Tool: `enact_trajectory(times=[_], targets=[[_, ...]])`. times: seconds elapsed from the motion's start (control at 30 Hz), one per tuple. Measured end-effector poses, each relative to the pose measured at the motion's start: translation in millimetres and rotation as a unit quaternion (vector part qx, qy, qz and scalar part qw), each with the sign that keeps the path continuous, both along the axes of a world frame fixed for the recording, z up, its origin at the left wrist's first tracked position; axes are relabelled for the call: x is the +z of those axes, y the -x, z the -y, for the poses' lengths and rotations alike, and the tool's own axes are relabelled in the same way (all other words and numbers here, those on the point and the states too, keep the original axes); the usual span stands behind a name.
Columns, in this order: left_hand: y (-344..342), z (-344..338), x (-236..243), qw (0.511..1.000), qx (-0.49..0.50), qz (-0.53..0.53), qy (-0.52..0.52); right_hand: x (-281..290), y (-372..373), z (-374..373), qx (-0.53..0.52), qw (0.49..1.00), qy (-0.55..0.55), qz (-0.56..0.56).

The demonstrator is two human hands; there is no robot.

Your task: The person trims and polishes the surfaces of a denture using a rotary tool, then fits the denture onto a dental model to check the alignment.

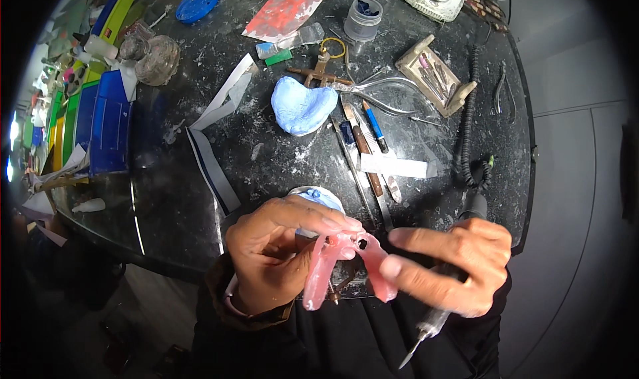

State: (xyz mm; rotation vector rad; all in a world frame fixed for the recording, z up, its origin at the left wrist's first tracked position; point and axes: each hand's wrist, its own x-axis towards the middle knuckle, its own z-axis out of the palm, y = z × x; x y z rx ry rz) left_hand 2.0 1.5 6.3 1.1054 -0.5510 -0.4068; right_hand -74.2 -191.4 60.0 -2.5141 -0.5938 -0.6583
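Observation:
Pinched between the thumb and fingers of my left hand (276,249) is a pink horseshoe-shaped denture base (321,276), its two arms pointing toward me. A dark round hole shows near its front curve. My right hand (462,266) is closed around a rotary handpiece (434,320), whose thin pointed bur angles down and to the left, away from the pink piece. Two right fingers reach out to the right arm of the denture base; one fingertip appears to touch it. Behind my left fingers, a blue-and-white plaster cast (316,196) is partly hidden.
A light-blue plaster model (303,106) sits mid-table beside a brass articulator (321,71) and pliers (383,89). Knives and a blue pencil (375,127) lie nearby. The handpiece's coiled cord (474,112) runs along the right. A bur holder (436,76) stands far right; blue bins (110,122) line the left.

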Motion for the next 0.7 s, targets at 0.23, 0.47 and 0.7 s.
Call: enact_trajectory(times=[0.23, 0.47, 0.7], targets=[[0.6, 2.6, -1.1, 0.998, -0.003, 0.010, 0.066, 11.7, -1.8, 9.5, -0.160, 0.978, 0.130, -0.038], [4.1, 3.1, 3.3, 0.998, 0.027, 0.000, 0.056, 5.8, -9.1, 11.5, -0.073, 0.985, -0.115, -0.110], [4.7, 10.6, 3.4, 0.974, 0.088, 0.204, -0.047, -3.5, -13.9, 0.4, 0.005, 0.969, -0.211, -0.131]])
